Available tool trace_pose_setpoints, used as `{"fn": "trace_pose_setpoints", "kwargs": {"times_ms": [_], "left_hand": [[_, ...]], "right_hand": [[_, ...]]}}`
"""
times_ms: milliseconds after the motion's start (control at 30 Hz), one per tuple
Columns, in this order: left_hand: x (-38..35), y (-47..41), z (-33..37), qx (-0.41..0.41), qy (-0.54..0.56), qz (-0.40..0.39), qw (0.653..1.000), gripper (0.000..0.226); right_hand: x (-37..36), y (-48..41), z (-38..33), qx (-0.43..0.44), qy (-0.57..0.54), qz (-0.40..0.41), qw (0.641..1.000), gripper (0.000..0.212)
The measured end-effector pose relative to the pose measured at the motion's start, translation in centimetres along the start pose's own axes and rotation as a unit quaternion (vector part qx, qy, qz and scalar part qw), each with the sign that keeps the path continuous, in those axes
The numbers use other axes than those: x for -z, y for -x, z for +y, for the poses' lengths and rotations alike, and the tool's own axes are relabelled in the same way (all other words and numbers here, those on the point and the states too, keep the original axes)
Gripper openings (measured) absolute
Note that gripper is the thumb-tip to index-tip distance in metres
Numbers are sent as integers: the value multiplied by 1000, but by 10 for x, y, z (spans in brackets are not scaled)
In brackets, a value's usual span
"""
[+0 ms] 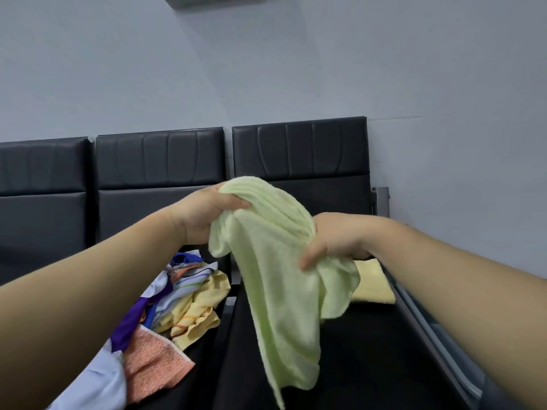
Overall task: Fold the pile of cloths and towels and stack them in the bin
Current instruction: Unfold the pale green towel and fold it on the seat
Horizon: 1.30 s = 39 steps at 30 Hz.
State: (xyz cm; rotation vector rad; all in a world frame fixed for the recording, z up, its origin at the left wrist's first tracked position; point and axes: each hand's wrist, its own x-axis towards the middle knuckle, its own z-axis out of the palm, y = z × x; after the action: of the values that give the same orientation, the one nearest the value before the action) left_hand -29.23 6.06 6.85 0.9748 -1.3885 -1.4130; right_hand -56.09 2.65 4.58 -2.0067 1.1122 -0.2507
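Note:
A pale green towel [275, 279] hangs bunched in the air above a black seat. My left hand [204, 214] grips its upper left edge. My right hand [334, 238] holds its right side, thumb pressed into the cloth. The towel's long end droops toward the seat's front. A pile of unfolded cloths [177, 300] lies on the seat to the left: yellow, striped, purple, orange and white pieces. A folded yellow towel [373, 282] rests flat on the right seat behind my right hand. No bin is in view.
A row of black padded seats [159, 173] runs along a pale grey wall [296, 69]. A grey metal armrest [381, 199] ends the row at the right. The black seat surface [370, 350] lies under the hanging towel.

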Motion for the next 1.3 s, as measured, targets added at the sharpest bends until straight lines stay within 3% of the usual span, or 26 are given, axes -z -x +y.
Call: {"fn": "trace_pose_setpoints", "kwargs": {"times_ms": [100,200,267,333,400,533,667,733,767,833,900,933,1000,1100,1200,1300], "left_hand": [[-7,3,-4,18,-38,-48,998,52],[-12,6,-11,58,-257,-49,963,35],[-10,7,-14,88,-318,-21,944,23],[-2,7,-17,83,-264,-9,961,36],[4,4,-16,58,-144,3,988,49],[-2,-2,-16,11,-3,44,999,50],[-6,-2,-19,20,19,6,1000,54],[-6,1,-20,16,-111,-23,993,50],[-7,3,-20,15,-228,-18,973,45],[-7,4,-20,50,-443,1,895,32],[-4,5,-19,106,-553,8,827,22],[-3,5,-18,120,-573,21,810,19],[4,6,-15,109,-540,48,833,12],[12,7,-14,68,-338,81,935,17],[14,5,-17,30,-164,97,981,30],[17,2,-19,33,-143,68,987,41]], "right_hand": [[3,-6,-4,-36,126,111,985,27],[15,-4,-8,-35,52,174,983,22],[21,-3,-8,-30,-9,164,986,21],[24,0,-8,-29,-12,142,989,23],[23,3,-6,-33,5,111,993,24],[14,9,-3,-47,57,43,996,25],[13,4,-4,-61,94,82,990,16],[17,3,-4,-70,88,112,987,13],[19,3,-3,-70,76,122,987,14],[18,0,-2,-67,49,127,988,18],[13,-4,-1,-48,7,117,992,24],[9,-6,2,-36,-31,112,993,26],[4,-7,7,-18,-132,91,987,25],[0,-8,14,13,-192,59,980,27],[1,-8,11,5,-78,5,997,32],[7,-12,6,-32,47,-23,998,31]]}}
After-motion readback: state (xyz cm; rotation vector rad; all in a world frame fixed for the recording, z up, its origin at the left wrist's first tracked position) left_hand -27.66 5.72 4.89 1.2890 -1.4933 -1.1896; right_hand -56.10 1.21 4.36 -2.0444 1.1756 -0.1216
